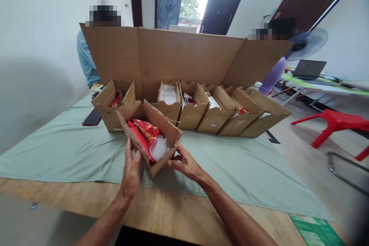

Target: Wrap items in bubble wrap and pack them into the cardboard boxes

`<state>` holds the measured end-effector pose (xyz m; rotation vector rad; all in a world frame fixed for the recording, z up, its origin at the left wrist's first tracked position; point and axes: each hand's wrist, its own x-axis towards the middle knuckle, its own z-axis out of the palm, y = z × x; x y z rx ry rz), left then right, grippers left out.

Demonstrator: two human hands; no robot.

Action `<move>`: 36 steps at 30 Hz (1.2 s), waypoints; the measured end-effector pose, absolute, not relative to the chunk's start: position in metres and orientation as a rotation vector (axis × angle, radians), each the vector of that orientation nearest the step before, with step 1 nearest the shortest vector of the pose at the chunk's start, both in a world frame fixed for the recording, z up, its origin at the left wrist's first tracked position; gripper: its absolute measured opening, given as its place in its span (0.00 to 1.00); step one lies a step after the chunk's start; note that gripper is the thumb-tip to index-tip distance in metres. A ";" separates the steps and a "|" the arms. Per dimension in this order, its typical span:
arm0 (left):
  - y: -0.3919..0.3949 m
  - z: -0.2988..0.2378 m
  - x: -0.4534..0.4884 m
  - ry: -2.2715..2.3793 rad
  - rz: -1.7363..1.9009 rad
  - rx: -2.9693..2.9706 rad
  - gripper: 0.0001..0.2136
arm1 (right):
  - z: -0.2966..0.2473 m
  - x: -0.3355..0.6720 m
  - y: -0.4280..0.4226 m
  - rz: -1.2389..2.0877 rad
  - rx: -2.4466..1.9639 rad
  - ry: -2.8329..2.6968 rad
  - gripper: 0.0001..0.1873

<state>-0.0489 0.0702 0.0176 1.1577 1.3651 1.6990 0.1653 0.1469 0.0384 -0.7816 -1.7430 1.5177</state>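
A narrow open-topped cardboard box (170, 123) is held at an angle over the cloth near the front of the table. My left hand (132, 167) presses against its left side, while my right hand (186, 162) grips its near right corner with the thumb and fingers. Inside the box lie red packets (145, 130) and a wad of clear bubble wrap (159, 148). Just behind it, to the left, stands another cardboard box (107, 113) with something red in it. The undersides of both hands are hidden.
Several similar cardboard bins (216, 119) stand in a row behind, in front of a tall cardboard screen (184, 52). A phone (92, 117) lies at left on the green cloth (66, 150). Two people sit beyond the screen. A red stool (331, 123) is at right.
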 end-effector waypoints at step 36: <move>0.189 0.031 -0.091 1.818 1.557 1.405 0.20 | -0.051 0.112 0.162 1.054 -1.020 -1.674 0.40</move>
